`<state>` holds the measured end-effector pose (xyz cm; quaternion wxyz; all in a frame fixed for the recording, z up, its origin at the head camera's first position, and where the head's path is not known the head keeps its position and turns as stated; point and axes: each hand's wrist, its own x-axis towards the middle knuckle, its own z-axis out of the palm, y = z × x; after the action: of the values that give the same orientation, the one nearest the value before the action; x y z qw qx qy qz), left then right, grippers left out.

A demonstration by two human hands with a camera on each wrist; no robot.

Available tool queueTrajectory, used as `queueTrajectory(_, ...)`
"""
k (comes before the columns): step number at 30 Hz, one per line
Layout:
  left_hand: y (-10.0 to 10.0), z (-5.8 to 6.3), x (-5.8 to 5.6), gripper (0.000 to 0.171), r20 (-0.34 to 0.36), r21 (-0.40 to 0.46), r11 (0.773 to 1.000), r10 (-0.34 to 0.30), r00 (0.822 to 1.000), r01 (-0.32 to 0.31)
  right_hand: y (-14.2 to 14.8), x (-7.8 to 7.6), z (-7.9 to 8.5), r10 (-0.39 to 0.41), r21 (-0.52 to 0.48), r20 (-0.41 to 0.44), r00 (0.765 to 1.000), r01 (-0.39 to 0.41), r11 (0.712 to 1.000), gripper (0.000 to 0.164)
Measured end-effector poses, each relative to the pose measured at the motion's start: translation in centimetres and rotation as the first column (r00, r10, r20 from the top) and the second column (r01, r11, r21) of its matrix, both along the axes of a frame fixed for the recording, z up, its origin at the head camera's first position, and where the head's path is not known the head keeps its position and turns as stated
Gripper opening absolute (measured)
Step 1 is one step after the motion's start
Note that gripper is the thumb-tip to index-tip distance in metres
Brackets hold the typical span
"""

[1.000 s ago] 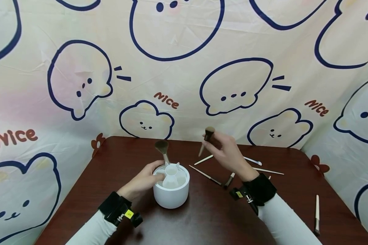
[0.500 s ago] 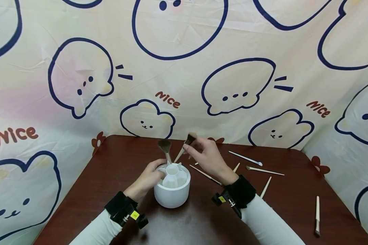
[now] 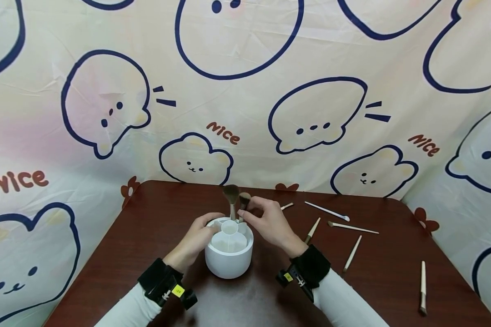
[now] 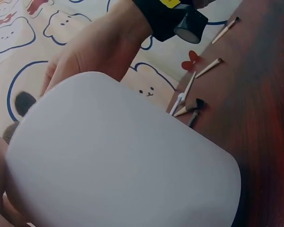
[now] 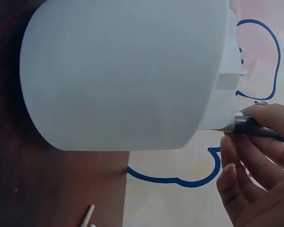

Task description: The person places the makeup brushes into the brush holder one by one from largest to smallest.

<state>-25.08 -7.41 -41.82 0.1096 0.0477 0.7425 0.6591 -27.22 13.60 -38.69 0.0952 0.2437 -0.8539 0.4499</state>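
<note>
Brush (image 3: 244, 199), pinched in the right hand (image 3: 270, 223) at the back of the white holder (image 3: 229, 265), could knock the larger brush (image 3: 231, 195) just beside it if angled badly; the white holder might slide or tip if the left hand (image 3: 195, 237), gripping its side, loosens; its divided compartments (image 3: 230, 244) bear the larger brush, head up.

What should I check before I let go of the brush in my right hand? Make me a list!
1. White holder upright on the table: ok.
2. Left grip on the holder's side: ok.
3. Right grip pinching the held brush, bristles up: ok.
4. Held brush's handle end resting on the bottom: cannot tell, the inside is hidden.
5. Bigger brush in the holder, bristles up: ok.
6. All brushes put in: not ok, several loose brushes lie on the table.
</note>
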Motion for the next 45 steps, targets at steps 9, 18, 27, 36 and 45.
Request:
queueTrajectory(9, 0.2, 0.0, -0.2, 0.039, 0.000, -0.018, 1.000, -0.022, 1.000, 0.022, 0.8, 0.2, -1.0, -0.068, 0.009, 0.009, 0.998, 0.068, 0.998, 0.007)
queueTrajectory(18, -0.9, -0.3, -1.2, 0.043, 0.052, -0.034, 0.986, -0.162, 0.985, 0.164, 1.2, 0.5, -1.0, -0.019, 0.049, 0.043, 0.999, 0.017, 0.999, 0.008)
queueTrajectory(27, -1.6, -1.2, -1.7, 0.043, -0.024, -0.067, 0.970, -0.237, 0.971, 0.235, 7.3, 0.1, 0.9, 0.040, 0.199, -0.041, 0.998, -0.031, 0.980, 0.023)
queueTrajectory(36, -1.3, -1.0, -1.5, 0.054, -0.008, -0.092, 0.961, -0.264, 0.965, 0.262, 14.4, -0.7, -2.8, 0.021, 0.412, 0.008, 1.000, -0.023, 0.911, 0.030)
queueTrajectory(45, -1.4, -0.4, -1.4, 0.059, 0.022, -0.125, 0.947, -0.296, 0.955, 0.296, 17.1, -0.8, -5.6, 0.033, 0.643, 0.024, 0.999, -0.041, 0.765, 0.029)
